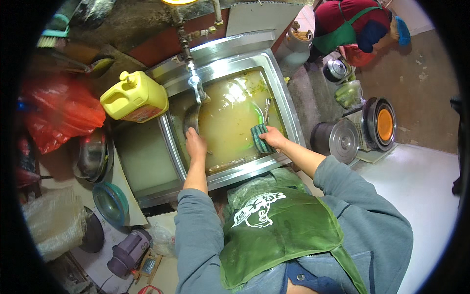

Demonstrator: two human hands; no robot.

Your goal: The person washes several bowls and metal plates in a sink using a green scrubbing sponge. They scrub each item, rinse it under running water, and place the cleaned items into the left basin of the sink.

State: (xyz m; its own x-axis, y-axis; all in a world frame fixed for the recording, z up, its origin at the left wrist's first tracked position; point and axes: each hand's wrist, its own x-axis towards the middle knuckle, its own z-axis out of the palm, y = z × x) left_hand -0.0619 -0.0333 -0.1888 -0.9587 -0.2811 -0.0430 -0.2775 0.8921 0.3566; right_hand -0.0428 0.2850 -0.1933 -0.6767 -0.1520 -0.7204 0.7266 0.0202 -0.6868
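My left hand (196, 144) grips the rim of a metal bowl (191, 119), which is tilted on its side at the left of the sink basin, under the tap (196, 86). In my right hand (274, 138) is a green and dark striped scouring cloth (261, 139), held over the basin's right front part. Cloudy yellowish water (227, 117) fills the stainless steel sink (287, 110), with bits of greens afloat near the far right corner. Beside the cloth, a green-rimmed dish (260, 113) lies partly under water. A metal utensil (267, 110) leans at the right wall.
A yellow detergent jug (141, 97) stands on the sink's left side, by a second water-filled basin (147, 161). Red plastic bags (62, 110) and metal bowls (91, 158) are at left. Pots (336, 141) stand on the floor at right. A person in a green apron (336, 40) bends beyond.
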